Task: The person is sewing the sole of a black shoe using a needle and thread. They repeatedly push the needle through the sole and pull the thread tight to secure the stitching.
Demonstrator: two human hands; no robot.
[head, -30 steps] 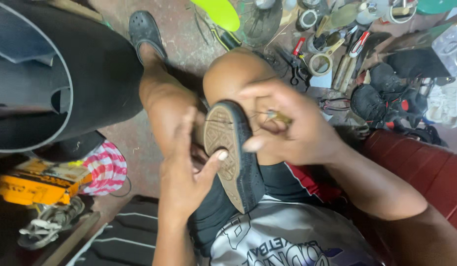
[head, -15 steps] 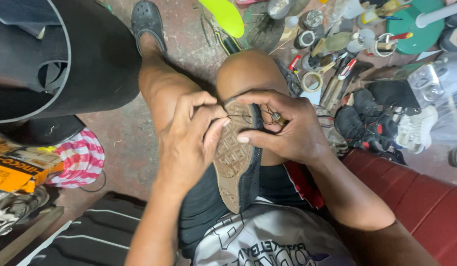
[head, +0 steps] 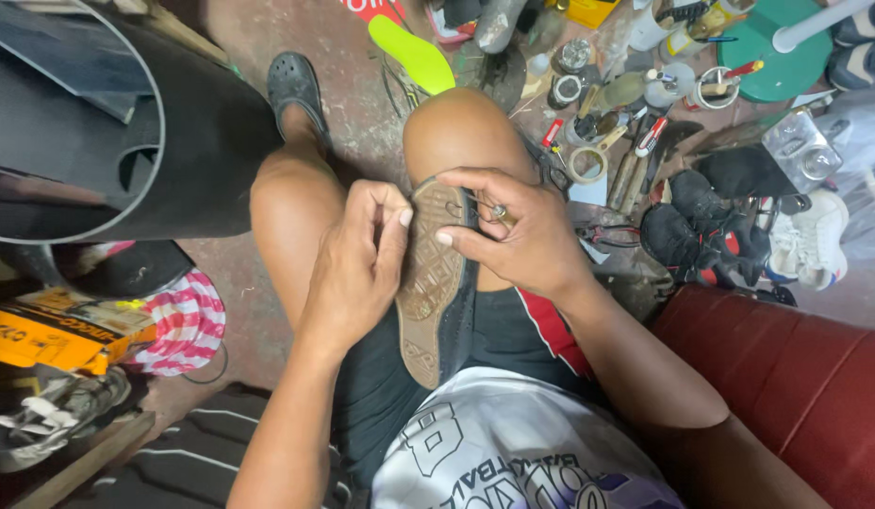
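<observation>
Landmark = shoe, lying sole-up w/ toe pointing away, between the person's thighs on the lap.

Biggest first: black rubber sheet, rolled, fills the upper left, well left of shoe. Red seat sits lower right of shoe, under the right forearm. Bare knees rise just above shoe; the left foot wears a black clog on the floor, up-left of shoe. White printed shirt directly below shoe's heel end.

Left of shoe, near the frame edge: red-white striped cloth, yellow box beside it, grey sandal below that.

Right of shoe: black sneakers, then a white sneaker further out. Up-right of shoe: green round base, clutter of tools, tape rolls, jars. Green insole lies above shoe, past the knee.

Hands: left hand touches shoe's left edge near the toe, grip narrow, fingers pinched against the sole rim. Right hand wraps the toe's right side, grip closed on a small metal tool held btw thumb & fingers, just at the upper's edge. A thin wire loop shows by the toe; what it joins, can't tell.
</observation>
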